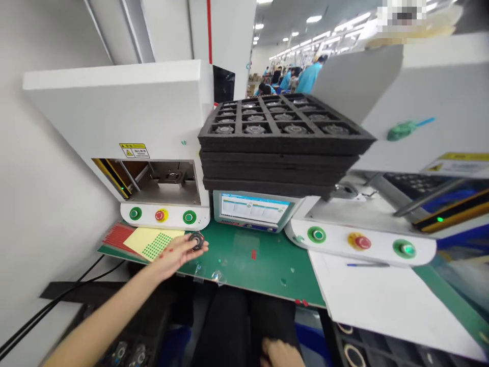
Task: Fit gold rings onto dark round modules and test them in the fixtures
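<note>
My left hand (178, 253) reaches over the green mat (244, 265) and its fingers close on a small round black part (196, 240) just in front of the left white machine (126, 132). A yellow sheet of green dot stickers (153, 243) lies right beside that hand. My right hand (280, 352) rests low at the bottom edge, near my lap; its fingers are hidden. A stack of black foam trays (278, 153) filled with round parts sits above the small screen (254, 209).
A second white machine (362, 239) with green and red buttons stands at the right. A white sheet (382, 300) with a pen (367, 264) lies in front of it. Black cables (49, 306) run at the left. Several people work in the far background (301, 76).
</note>
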Demonstrator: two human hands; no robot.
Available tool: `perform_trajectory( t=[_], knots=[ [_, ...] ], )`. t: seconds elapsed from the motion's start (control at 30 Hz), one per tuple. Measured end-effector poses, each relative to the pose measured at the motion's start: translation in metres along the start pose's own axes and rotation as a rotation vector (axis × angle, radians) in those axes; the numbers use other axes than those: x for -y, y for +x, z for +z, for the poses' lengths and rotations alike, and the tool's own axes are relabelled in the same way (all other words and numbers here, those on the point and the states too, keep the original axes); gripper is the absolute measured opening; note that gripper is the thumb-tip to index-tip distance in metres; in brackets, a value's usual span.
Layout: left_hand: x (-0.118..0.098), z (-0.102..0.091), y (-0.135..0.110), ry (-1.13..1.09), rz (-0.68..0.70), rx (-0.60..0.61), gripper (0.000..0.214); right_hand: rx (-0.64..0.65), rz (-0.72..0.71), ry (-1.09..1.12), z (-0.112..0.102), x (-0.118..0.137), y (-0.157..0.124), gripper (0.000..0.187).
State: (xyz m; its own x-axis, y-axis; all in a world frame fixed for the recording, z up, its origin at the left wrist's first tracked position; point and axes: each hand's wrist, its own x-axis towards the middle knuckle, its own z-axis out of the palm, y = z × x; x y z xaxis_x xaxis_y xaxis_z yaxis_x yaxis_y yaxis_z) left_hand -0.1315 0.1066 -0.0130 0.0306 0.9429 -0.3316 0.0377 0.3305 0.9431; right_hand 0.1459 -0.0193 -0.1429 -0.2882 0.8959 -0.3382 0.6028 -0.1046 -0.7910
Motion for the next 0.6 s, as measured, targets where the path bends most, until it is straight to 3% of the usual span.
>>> perform_trajectory(
  t=[0.07,0.17,0.23,0.4,0.6],
  knots=[
    [0.011,0.029,-0.028,-0.035,-0.01,0.028,0.035,-0.08,-0.097,0.055,-0.007,0.02,-0.001,0.008],
    [0.019,0.07,-0.062,-0.06,0.072,0.083,0.043,-0.516,-0.48,0.221,-0.03,0.062,-0.008,0.008],
    [0.02,0.092,-0.08,0.012,0.164,0.124,0.037,-0.676,-0.624,0.352,-0.047,0.085,-0.017,0.009],
    [0.016,0.127,-0.113,0.221,0.425,0.193,0.016,-0.728,-0.705,0.659,-0.066,0.1,-0.041,0.017],
    [0.011,0.141,-0.125,0.508,0.71,0.257,0.031,-0.727,-0.666,0.809,-0.073,0.087,-0.065,0.019]
  ],
)
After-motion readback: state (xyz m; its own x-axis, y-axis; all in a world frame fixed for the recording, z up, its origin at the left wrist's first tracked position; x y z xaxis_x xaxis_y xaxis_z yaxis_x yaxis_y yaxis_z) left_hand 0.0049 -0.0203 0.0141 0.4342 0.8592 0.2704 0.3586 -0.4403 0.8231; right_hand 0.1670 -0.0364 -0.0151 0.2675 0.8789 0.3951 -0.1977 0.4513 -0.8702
